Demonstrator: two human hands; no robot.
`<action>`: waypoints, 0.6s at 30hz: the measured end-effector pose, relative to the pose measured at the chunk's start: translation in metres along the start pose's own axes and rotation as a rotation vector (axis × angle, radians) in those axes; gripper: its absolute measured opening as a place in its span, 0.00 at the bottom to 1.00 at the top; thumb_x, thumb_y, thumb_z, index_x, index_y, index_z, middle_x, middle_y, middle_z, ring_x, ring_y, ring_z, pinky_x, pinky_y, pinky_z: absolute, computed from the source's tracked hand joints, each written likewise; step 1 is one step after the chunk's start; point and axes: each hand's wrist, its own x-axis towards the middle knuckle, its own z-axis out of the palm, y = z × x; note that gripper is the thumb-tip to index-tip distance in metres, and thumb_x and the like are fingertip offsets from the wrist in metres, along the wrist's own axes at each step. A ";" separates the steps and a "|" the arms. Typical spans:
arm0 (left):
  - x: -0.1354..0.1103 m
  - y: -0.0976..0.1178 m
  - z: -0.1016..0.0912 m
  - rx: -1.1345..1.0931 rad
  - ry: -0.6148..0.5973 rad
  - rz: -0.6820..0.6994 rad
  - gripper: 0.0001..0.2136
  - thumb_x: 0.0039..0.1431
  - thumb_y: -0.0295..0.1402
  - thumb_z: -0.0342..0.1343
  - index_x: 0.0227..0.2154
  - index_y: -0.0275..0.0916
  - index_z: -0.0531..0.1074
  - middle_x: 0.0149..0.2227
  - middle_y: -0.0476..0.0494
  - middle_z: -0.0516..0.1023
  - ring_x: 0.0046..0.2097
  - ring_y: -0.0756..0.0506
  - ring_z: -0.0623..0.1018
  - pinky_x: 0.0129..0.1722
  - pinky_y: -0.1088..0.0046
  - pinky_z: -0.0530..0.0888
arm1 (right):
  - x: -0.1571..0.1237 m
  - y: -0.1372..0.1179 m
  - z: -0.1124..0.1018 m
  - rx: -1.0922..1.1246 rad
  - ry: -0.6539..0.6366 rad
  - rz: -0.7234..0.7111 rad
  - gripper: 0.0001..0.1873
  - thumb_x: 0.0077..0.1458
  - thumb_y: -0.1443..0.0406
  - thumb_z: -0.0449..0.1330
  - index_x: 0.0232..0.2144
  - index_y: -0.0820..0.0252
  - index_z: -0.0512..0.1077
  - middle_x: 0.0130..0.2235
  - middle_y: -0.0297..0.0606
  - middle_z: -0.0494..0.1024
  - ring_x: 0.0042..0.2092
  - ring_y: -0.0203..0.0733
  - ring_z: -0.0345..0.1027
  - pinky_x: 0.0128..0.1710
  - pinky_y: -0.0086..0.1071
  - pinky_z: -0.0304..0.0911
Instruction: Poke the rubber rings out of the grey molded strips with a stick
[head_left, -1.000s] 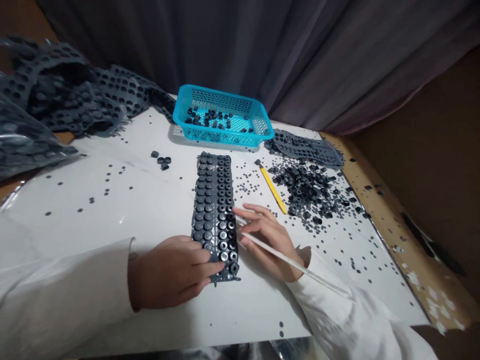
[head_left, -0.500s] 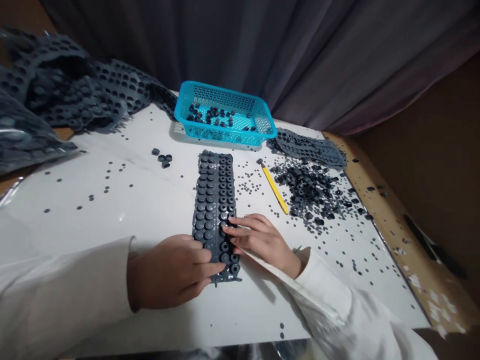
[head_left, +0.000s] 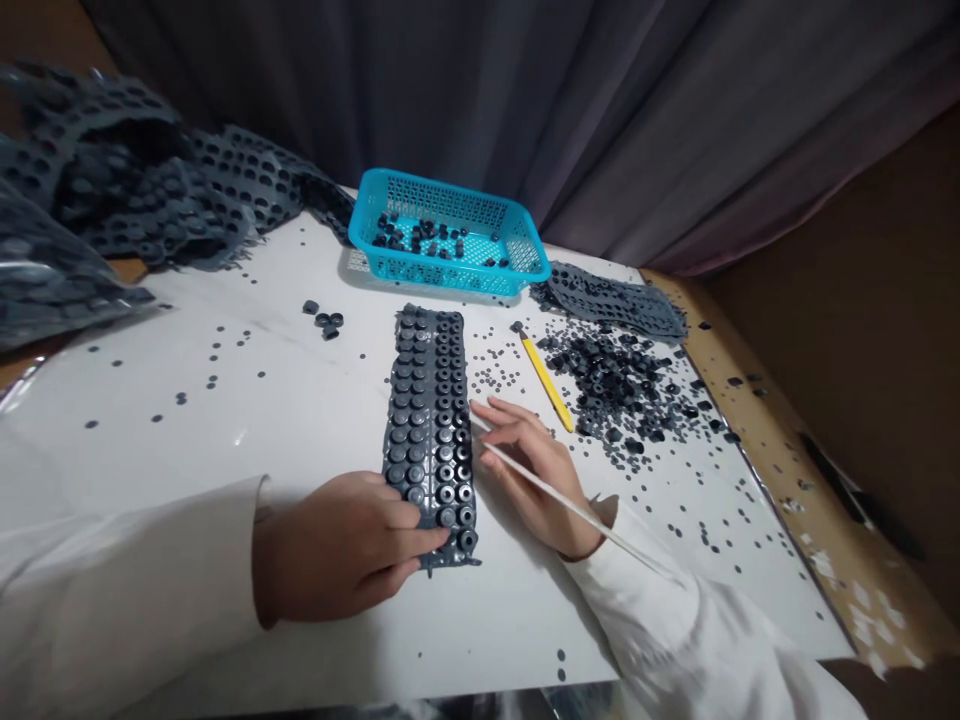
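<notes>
A dark grey moulded rubber sheet [head_left: 430, 400] lies lengthwise in front of me, covered in rows of round raised parts; those on its right side have holes in their centres. My left hand [head_left: 349, 545] is closed at the sheet's lower left edge, its index finger stretched across and pressing on the near end. Just off the sheet's right edge, my right hand [head_left: 536, 470] pinches a thin white stick [head_left: 555, 492]. The stick slants from the fingertips back over the wrist, its tip near the sheet's edge.
Beyond the sheet stands a blue basket [head_left: 450, 275] with small black pieces inside. To the right are a yellow pen-like tool [head_left: 547, 382], a heap of black pieces [head_left: 615, 385] and another sheet [head_left: 615, 303]. Perforated sheets [head_left: 247, 180] and a clear bag [head_left: 60, 280] crowd the left.
My right hand has drawn back off the sheet's right side, and its fingers have curled closer around the white stick, which shows more plainly. My left hand stays put.
</notes>
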 end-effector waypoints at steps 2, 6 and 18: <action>0.000 0.000 -0.001 -0.005 0.000 -0.002 0.15 0.58 0.26 0.50 0.48 0.41 0.68 0.30 0.51 0.75 0.29 0.47 0.72 0.31 0.66 0.63 | 0.001 -0.003 0.001 0.097 -0.106 -0.044 0.04 0.58 0.66 0.59 0.38 0.56 0.69 0.51 0.44 0.76 0.59 0.46 0.62 0.55 0.44 0.64; 0.001 0.001 -0.003 -0.009 -0.016 -0.009 0.15 0.57 0.26 0.51 0.47 0.42 0.69 0.30 0.51 0.76 0.29 0.46 0.72 0.30 0.66 0.63 | 0.001 -0.004 0.003 0.149 -0.166 -0.088 0.03 0.59 0.65 0.59 0.36 0.56 0.70 0.48 0.42 0.79 0.59 0.45 0.63 0.55 0.44 0.64; 0.002 0.001 -0.002 -0.014 -0.037 -0.029 0.15 0.56 0.27 0.52 0.47 0.43 0.69 0.30 0.51 0.76 0.28 0.47 0.72 0.30 0.67 0.64 | 0.007 0.006 0.006 -0.266 -0.121 -0.369 0.02 0.61 0.68 0.56 0.36 0.55 0.68 0.45 0.35 0.81 0.50 0.42 0.72 0.45 0.38 0.60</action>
